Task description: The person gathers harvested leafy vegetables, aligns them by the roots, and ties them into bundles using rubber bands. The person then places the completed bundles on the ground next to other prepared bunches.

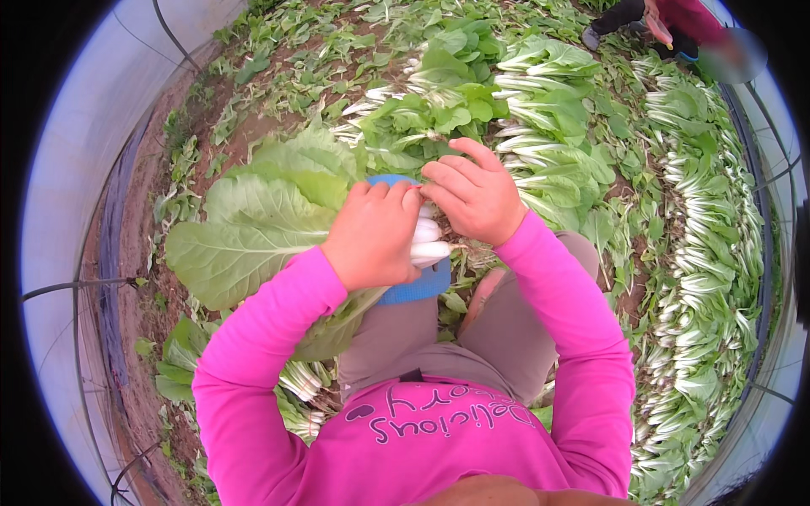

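Observation:
My left hand (376, 234) grips a bunch of leafy greens (253, 234) around its white stems, over my raised knee. The broad green leaves fan out to the left, and the white stem ends (430, 243) with thin roots stick out to the right. At my left fingertips shows a short bit of thin red tie (416, 186). The thumb and fingertips of my right hand (474, 193) pinch at that tie, its other fingers raised. Most of the tie is hidden by my hands. Under the bunch, a blue knitted cover (414, 288) lies on my knee.
Loose greens (544, 126) lie in rows ahead, with another long row (690, 284) at the right. Bunches with red ties (300, 382) rest at my lower left. Another person (677, 25) is at the far upper right. A plastic tunnel wall (82, 158) curves along the left.

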Tool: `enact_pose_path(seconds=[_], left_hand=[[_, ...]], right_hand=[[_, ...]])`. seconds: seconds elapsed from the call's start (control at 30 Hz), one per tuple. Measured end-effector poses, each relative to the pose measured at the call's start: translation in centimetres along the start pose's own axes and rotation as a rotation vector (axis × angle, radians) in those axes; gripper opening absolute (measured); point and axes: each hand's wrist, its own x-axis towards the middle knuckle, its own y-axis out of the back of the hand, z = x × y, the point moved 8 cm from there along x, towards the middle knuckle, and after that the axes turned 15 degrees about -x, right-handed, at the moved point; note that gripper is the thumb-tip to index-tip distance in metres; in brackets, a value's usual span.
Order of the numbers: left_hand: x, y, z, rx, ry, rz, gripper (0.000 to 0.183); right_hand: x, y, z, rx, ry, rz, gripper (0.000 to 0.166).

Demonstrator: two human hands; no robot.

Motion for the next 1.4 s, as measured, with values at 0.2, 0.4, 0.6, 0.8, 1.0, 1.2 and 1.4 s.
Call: enact_pose_path(seconds=[0.2, 0.4, 0.6, 0.8, 1.0, 1.2, 1.4], left_hand=[[0.2, 0.1, 0.2, -0.043, 0.038, 0.026, 0.053], [0.2, -0.4, -1.1, -0.074, 0.131, -0.059, 0.068], [0.4, 0.1, -1.3, -0.082, 0.135, -0.026, 0.073], [0.5, -0.1, -1.3, -0.078, 0.119, -0.011, 0.071], [1.1, -1.0, -1.3, -0.053, 0.155, -0.073, 0.076], [2.3, -2.1, -0.4, 0.004, 0.114, -0.082, 0.073], [3.1, -3.2, 0.0, 0.033, 0.093, -0.094, 0.073]], right_hand=[[1.7, 0.6, 0.4, 0.239, -0.013, -0.254, 0.014], [2.4, 2.4, -2.1, 0.606, 0.007, -0.399, 0.014], [-0.9, 4.9, -7.0, 0.653, -0.006, -0.581, 0.027], [-3.8, 6.4, -8.4, 0.495, -0.406, -0.392, 0.032], [-8.0, 4.6, -7.1, 0.312, -0.903, -0.272, 0.022], [-11.7, 2.2, -4.7, 0.247, -1.195, -0.268, 0.016], [-12.8, 1.3, -2.5, -0.004, -1.225, -0.498, 0.044]])
